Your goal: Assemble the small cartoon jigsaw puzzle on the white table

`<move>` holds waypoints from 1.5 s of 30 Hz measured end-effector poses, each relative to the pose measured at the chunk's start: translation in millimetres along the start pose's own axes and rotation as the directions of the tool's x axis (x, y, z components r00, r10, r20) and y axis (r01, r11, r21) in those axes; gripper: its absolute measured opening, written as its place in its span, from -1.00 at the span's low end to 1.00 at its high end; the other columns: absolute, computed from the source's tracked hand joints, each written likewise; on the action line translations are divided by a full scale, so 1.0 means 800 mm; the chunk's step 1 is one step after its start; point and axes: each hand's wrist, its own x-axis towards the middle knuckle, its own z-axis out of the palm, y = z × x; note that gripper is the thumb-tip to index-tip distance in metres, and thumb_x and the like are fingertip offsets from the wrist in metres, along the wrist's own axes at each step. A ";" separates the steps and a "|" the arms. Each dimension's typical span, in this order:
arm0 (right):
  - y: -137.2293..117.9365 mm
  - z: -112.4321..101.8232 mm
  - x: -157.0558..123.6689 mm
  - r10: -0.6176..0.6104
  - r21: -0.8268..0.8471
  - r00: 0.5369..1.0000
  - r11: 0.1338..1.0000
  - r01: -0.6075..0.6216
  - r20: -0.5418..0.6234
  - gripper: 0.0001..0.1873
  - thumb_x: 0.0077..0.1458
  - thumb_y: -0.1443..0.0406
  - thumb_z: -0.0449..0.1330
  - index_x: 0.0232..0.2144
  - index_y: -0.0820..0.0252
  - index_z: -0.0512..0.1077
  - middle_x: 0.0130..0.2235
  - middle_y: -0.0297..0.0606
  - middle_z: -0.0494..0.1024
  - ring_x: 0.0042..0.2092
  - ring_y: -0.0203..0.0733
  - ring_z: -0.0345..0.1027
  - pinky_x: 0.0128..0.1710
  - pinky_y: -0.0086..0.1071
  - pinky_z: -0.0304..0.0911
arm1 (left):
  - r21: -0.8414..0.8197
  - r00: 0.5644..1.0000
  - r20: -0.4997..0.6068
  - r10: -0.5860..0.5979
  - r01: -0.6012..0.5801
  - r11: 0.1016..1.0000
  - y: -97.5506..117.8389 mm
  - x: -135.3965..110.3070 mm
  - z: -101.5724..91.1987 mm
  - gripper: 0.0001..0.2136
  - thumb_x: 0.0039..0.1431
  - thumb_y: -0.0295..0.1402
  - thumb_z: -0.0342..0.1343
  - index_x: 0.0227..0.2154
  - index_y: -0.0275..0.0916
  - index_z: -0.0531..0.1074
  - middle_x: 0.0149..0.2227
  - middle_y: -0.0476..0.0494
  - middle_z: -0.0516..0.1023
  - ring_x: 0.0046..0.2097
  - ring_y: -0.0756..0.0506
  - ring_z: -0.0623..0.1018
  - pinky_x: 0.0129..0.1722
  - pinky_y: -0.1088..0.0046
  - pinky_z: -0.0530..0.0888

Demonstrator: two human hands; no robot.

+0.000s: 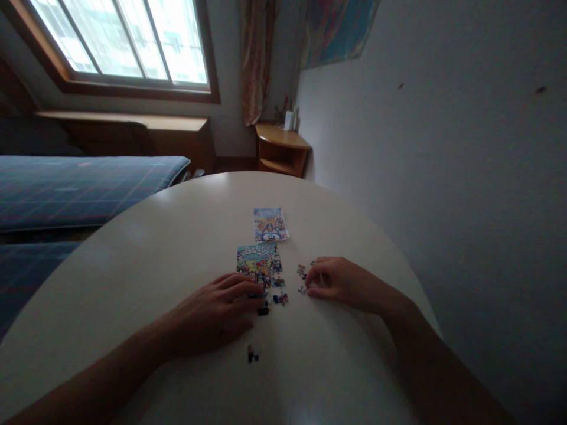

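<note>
A partly assembled jigsaw puzzle (pixel 259 260) with a colourful cartoon picture lies on the white round table (pixel 186 236). My left hand (pixel 230 301) rests flat over the puzzle's lower left part, fingers stretched out, hiding some of it. Loose or jutting puzzle pieces (pixel 280 299) show beside its fingertips. Right of the puzzle, my right hand (pixel 332 280) has its fingers curled, thumb and index close together by a few loose pieces (pixel 302 270). What sits between those fingertips is too small to make out. Small dark pieces (pixel 252 354) lie nearer me, below the left hand.
Behind the puzzle lies a printed picture sheet (pixel 270 224) with similar artwork. A plaid mattress (pixel 88 189) stands left of the table. A wooden corner shelf (pixel 283 137) is beyond the far edge, and a white wall (pixel 420 165) runs along the right.
</note>
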 end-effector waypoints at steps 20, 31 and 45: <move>-0.007 0.017 0.003 -0.103 0.081 0.990 0.992 0.095 0.097 -0.88 -0.03 0.46 0.21 -0.39 0.21 0.47 -0.42 -0.37 0.46 -0.41 -0.34 0.28 -0.41 -0.48 0.13 | 0.011 1.000 -0.004 -0.005 0.005 1.000 0.002 0.000 0.002 -0.68 0.26 -0.39 0.11 0.07 -0.16 0.39 0.08 -0.18 0.48 0.11 -0.21 0.45 0.14 0.13 0.41; -0.008 0.017 0.004 -0.169 -0.025 0.985 0.985 0.170 0.048 -0.89 -0.02 0.43 0.27 -0.37 0.20 0.52 -0.30 -0.28 0.52 -0.30 -0.27 0.33 -0.29 -0.43 0.18 | -0.011 1.000 -0.019 -0.005 0.004 1.000 0.001 0.000 0.002 -0.69 0.28 -0.38 0.09 0.07 -0.14 0.40 0.07 -0.17 0.49 0.10 -0.20 0.45 0.13 0.14 0.42; -0.018 0.016 0.001 -0.126 -0.018 0.991 0.992 0.127 0.050 -0.80 -0.01 0.41 0.26 -0.26 0.18 0.53 -0.39 -0.35 0.50 -0.39 -0.30 0.31 -0.35 -0.44 0.16 | -0.009 1.000 -0.010 -0.012 0.011 1.000 0.004 0.002 -0.001 -0.70 0.27 -0.39 0.08 0.06 -0.14 0.40 0.07 -0.17 0.49 0.09 -0.20 0.46 0.13 0.16 0.42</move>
